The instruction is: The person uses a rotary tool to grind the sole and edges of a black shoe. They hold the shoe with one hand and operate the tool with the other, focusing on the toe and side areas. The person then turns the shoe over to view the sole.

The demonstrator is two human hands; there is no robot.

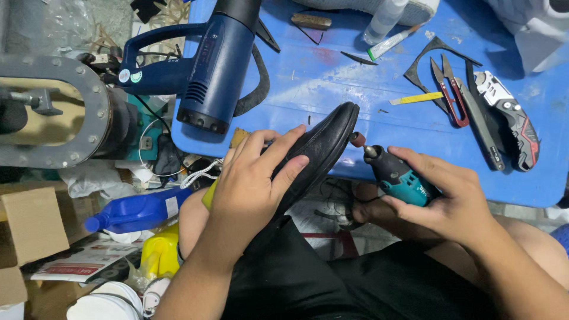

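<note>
My left hand (252, 184) grips a black leather shoe (329, 135), holding it on edge against the front rim of the blue table (367, 83), toe pointing up and right. My right hand (447, 198) is shut on a teal and black rotary tool (396, 173). Its small reddish grinding bit (357, 140) touches the shoe's edge near the toe. Both hands sit above my lap, in front of the table.
On the table lie a big blue heat gun (210, 65), red-handled snips (450, 92), a folding utility knife (511, 118), a yellow strip (416, 98) and a small bottle (382, 21). Left of me are a grey round machine flange (89, 112), a blue bottle (133, 210), a yellow container (159, 253) and cardboard boxes (26, 228).
</note>
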